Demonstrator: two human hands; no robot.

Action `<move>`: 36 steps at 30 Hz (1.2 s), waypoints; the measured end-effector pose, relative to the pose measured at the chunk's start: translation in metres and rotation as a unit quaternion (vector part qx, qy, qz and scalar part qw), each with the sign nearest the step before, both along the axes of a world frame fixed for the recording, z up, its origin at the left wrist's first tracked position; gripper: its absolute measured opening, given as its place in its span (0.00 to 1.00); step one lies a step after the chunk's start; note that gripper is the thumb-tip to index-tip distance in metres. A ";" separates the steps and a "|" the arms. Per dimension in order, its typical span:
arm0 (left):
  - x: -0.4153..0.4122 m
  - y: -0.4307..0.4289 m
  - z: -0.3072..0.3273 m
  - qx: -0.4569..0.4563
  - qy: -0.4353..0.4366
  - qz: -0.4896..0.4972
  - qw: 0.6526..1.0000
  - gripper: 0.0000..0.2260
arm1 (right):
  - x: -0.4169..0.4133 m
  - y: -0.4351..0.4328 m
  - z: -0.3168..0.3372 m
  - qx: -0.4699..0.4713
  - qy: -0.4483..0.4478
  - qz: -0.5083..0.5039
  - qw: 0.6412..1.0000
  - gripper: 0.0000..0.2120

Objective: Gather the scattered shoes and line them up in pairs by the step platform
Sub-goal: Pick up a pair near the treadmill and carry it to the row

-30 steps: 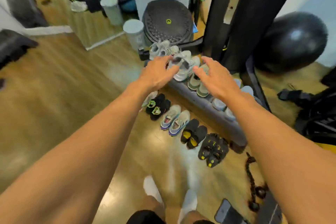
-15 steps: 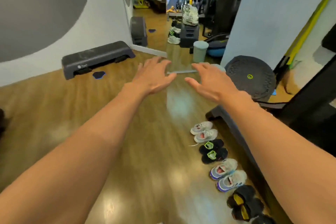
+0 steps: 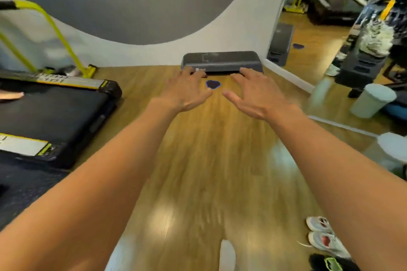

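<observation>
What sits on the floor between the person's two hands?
In the head view, a small dark, blue-edged pad lies on the floor between the left hand and right hand, before the step platform.

Wood floor (image 3: 198,160), grey-circled white wall (image 3: 141,53)

Nothing is legible: marks on the step platform (image 3: 222,60) and treadmill (image 3: 55,112) are blurred.

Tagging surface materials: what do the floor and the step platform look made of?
Floor: wood-look planks, likely laminate or sealed wood, glossy: grain lines, bright reflections. Step platform: dark grey, matte, probably moulded plastic: rounded corners, no shine.
</observation>
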State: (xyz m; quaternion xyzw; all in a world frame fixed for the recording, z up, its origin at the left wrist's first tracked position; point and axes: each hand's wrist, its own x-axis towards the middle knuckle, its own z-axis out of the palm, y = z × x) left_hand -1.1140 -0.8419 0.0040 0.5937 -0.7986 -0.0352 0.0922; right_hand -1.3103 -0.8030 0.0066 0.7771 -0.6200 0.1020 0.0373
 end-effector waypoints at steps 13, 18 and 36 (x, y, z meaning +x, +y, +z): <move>0.144 -0.177 0.023 0.003 -0.031 0.195 0.980 0.27 | 0.138 -0.269 0.009 0.023 0.008 0.193 0.981 0.32; 0.201 -0.264 0.012 0.010 -0.032 0.226 0.974 0.27 | 0.206 -0.366 0.000 0.019 0.015 0.233 0.972 0.31; 0.399 -0.627 -0.015 0.049 0.005 0.345 0.937 0.29 | 0.433 -0.746 -0.016 0.049 0.050 0.330 0.941 0.31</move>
